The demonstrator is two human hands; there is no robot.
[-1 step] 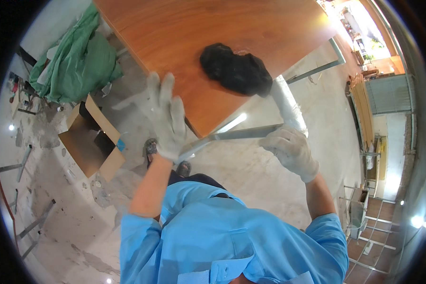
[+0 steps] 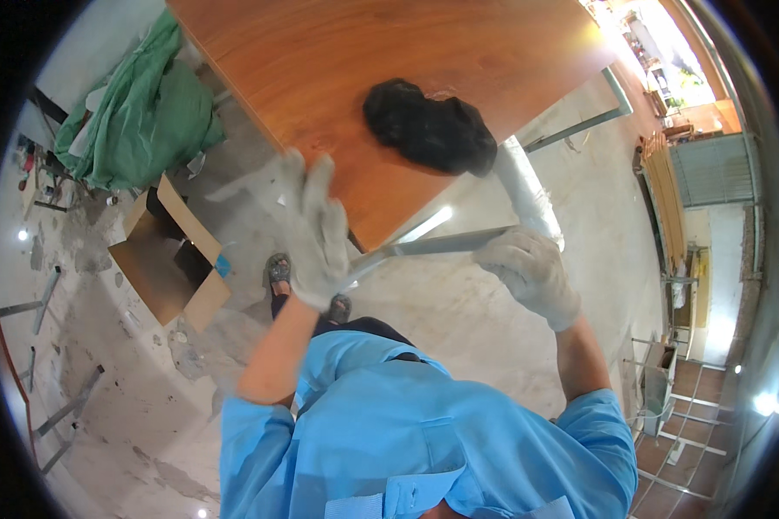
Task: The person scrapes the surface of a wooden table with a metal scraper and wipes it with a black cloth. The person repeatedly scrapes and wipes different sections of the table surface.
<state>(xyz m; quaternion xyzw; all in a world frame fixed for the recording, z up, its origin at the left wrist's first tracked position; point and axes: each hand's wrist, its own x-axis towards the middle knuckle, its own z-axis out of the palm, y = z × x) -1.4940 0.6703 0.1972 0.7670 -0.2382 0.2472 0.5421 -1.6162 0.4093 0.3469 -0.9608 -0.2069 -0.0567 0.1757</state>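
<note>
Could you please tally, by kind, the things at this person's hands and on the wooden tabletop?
Gloved hands: 2, left hand and right hand
Metal bar: 1
Black cloth: 1
Wooden tabletop: 1
Total: 5

From my left hand (image 2: 313, 235), twelve o'clock is blocked by the wooden tabletop (image 2: 389, 52). A black bundle (image 2: 428, 125) sits at one o'clock on it. The metal bar (image 2: 446, 244) spans three o'clock. Open floor (image 2: 251, 186) lies toward ten; the cardboard box (image 2: 160, 264) stands at nine.

2 gloved hands (image 2: 316, 233), 1 metal bar (image 2: 441, 245), 1 black cloth (image 2: 428, 125).
</note>
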